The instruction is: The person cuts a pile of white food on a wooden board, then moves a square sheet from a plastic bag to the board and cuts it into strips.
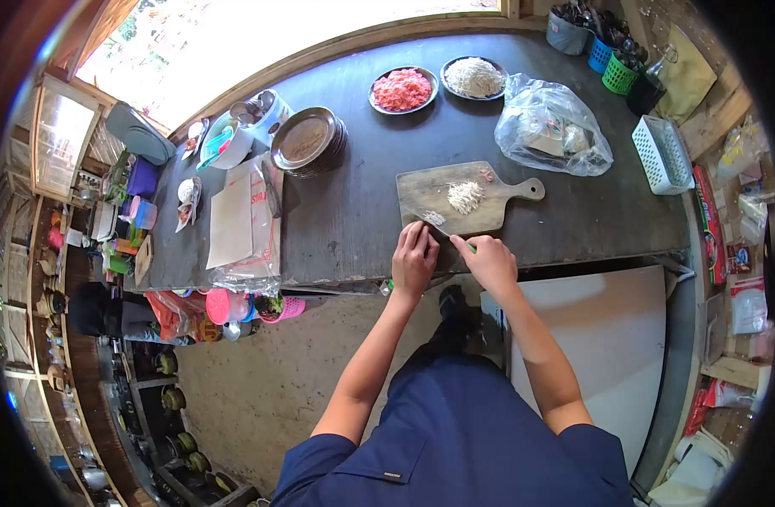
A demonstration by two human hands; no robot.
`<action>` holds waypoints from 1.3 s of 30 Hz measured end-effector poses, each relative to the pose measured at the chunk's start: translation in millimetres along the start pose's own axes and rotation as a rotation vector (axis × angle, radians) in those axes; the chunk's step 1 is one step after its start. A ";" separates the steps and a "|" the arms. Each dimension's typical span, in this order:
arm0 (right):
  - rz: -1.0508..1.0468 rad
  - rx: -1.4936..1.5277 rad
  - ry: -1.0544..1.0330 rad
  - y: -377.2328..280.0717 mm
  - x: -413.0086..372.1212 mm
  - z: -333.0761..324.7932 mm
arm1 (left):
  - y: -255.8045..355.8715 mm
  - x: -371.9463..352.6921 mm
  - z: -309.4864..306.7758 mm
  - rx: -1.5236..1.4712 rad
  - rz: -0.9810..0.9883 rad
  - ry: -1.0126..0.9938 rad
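A wooden cutting board (413,188) with a round-ended handle lies near the table's front edge. My right hand (488,261) is closed round the handle of a knife (439,227), whose blade points left over the board's front part. Beside the blade, my left hand (416,251) rests at the board's front left corner with its fingers bent together; what they press on is too small to name. A small heap of pale shreds (465,197) sits mid-board, with a few more shreds (434,217) by the blade and reddish bits (486,174) near the handle.
On the dark table (353,228) stand a plate of red pieces (402,89), a plate of pale shreds (473,78), a plastic bag (553,127), stacked plates (307,139), a white basket (663,155) and utensil containers (620,76). Cardboard (235,215) lies at the left.
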State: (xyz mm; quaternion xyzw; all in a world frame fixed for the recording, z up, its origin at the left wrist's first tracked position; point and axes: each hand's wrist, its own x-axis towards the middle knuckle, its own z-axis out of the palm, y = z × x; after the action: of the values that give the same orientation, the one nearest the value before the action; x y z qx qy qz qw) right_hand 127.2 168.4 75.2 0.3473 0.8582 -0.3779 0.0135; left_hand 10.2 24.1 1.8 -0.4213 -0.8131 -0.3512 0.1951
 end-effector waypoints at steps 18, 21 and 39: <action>0.012 -0.044 -0.002 -3.7 4.2 -3.1 | 1.4 0.9 -4.3 -0.028 -0.016 0.026; 0.045 -0.053 -0.007 5.4 -5.5 -2.3 | 0.1 -1.8 -1.8 -0.032 -0.023 0.025; -0.007 0.003 0.070 13.2 -4.1 3.2 | 0.0 -2.2 -6.9 -0.025 0.002 0.007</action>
State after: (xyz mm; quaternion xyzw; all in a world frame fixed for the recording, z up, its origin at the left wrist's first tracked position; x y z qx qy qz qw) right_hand 137.5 170.2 65.6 0.3572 0.8587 -0.3670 -0.0183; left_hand 11.7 17.7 5.1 -0.4234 -0.8076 -0.3624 0.1931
